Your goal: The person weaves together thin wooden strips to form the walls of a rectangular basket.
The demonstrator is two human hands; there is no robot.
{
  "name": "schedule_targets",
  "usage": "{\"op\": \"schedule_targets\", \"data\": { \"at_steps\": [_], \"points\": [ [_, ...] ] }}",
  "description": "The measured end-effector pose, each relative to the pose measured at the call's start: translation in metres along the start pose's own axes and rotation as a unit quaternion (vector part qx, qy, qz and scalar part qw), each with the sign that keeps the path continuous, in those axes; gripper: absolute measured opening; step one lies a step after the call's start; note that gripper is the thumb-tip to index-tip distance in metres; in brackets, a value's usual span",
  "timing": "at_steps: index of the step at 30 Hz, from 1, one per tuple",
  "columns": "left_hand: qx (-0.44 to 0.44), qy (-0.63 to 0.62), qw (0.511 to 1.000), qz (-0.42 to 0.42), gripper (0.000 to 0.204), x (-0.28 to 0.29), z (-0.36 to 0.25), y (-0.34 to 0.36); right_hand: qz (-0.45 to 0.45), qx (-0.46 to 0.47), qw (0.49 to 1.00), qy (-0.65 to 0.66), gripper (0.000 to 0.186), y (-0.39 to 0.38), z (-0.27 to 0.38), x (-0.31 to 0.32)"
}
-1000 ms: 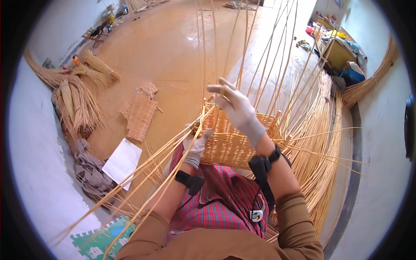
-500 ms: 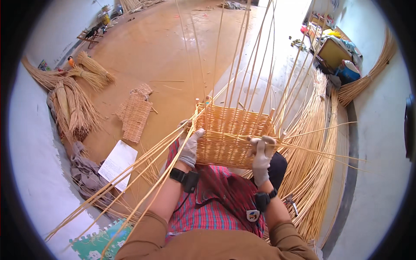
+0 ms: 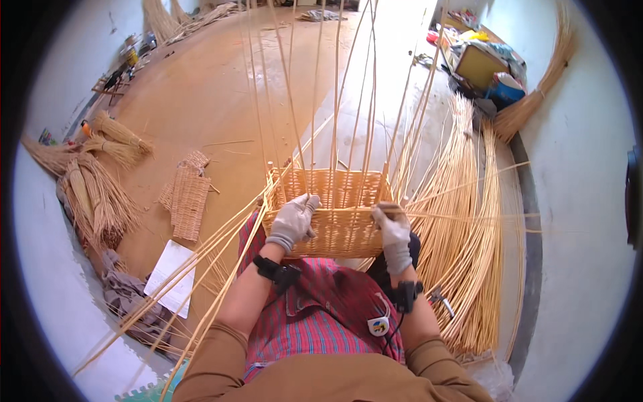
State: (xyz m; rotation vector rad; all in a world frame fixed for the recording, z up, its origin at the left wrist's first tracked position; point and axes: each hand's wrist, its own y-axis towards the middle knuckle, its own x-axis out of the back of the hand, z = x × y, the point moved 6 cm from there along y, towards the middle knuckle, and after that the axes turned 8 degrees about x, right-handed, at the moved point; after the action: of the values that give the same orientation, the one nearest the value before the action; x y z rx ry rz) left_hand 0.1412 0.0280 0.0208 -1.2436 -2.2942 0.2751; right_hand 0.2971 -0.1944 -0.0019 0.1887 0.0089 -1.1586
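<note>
A rectangular wicker basket (image 3: 339,236) with long upright canes rests over my lap on red plaid cloth (image 3: 319,333). My left hand (image 3: 291,224), in a pale glove, grips the left part of its front rim, thumb and fingers closed around the weave. My gloved right hand (image 3: 394,236) is at the front right corner, fingers pinched on thin weaving strands that run out to the right and look blurred. More loose canes (image 3: 174,288) fan from the basket's left corner toward the lower left.
Cane bundles lie along the right (image 3: 455,248) and left (image 3: 100,201). Woven panels (image 3: 187,208) and a white sheet (image 3: 167,275) lie on the floor (image 3: 221,80). A cluttered yellow cabinet (image 3: 477,65), blue bucket (image 3: 504,90) and standing bundle (image 3: 536,94) line the right wall.
My right hand has come down from above the basket to its right corner and closed on strands. My left hand has shifted rightward along the front rim. The basket now sits squarer and further left.
</note>
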Motion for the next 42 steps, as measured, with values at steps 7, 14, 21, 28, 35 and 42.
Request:
{"op": "schedule_targets", "data": {
  "at_steps": [7,14,21,28,35,42],
  "points": [
    [-0.091,-0.009,0.993,-0.081,0.028,-0.008,0.018,0.008,0.165,0.218,0.953,-0.129,0.032,0.038,0.082,-0.085],
    [0.004,-0.101,0.995,-0.01,0.031,-0.004,0.007,0.002,0.185,0.196,0.959,0.085,0.079,0.055,0.111,-0.11],
    [-0.041,-0.227,0.973,-0.018,0.022,-0.017,-0.009,-0.007,0.014,0.048,0.988,0.146,0.014,0.007,0.014,-0.015],
    [0.016,-0.179,0.98,-0.081,0.043,-0.028,0.001,0.016,0.081,0.201,0.97,0.112,0.016,-0.022,0.043,-0.024],
    [-0.305,0.04,0.905,-0.295,0.027,-0.039,-0.065,-0.039,-0.125,0.052,0.984,0.12,0.005,-0.002,0.019,0.066],
    [-0.163,0.105,0.974,-0.116,0.039,-0.106,-0.032,0.025,0.075,0.417,0.878,-0.221,0.058,0.062,0.116,-0.027]
  ]
}}
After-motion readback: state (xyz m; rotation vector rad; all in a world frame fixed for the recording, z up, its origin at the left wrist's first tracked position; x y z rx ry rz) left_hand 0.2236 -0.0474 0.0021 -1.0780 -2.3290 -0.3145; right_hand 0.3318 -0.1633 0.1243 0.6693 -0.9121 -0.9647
